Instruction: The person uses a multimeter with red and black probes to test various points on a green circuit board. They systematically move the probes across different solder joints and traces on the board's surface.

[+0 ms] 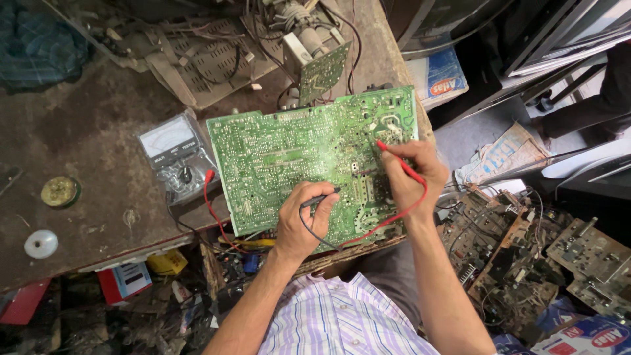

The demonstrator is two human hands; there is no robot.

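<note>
A large green circuit board (pixel 289 151) lies solder side up at the edge of a worn brown workbench (pixel 85 138). My left hand (pixel 303 220) grips a black test probe (pixel 322 197) whose tip touches the board near its lower middle. My right hand (pixel 411 174) holds a red test probe (pixel 394 158), its tip pressed on the board's upper right area. Red and black leads run from the probes under the board toward an analog multimeter (pixel 174 154) wrapped in clear plastic, just left of the board.
A small upright green board (pixel 323 71) with wires and a grey vented panel (pixel 204 62) sit behind the main board. A round tin (pixel 60 191) and white disc (pixel 41 244) lie at left. Scrap circuit boards (pixel 526 256) pile up at right; boxes and clutter sit under the bench.
</note>
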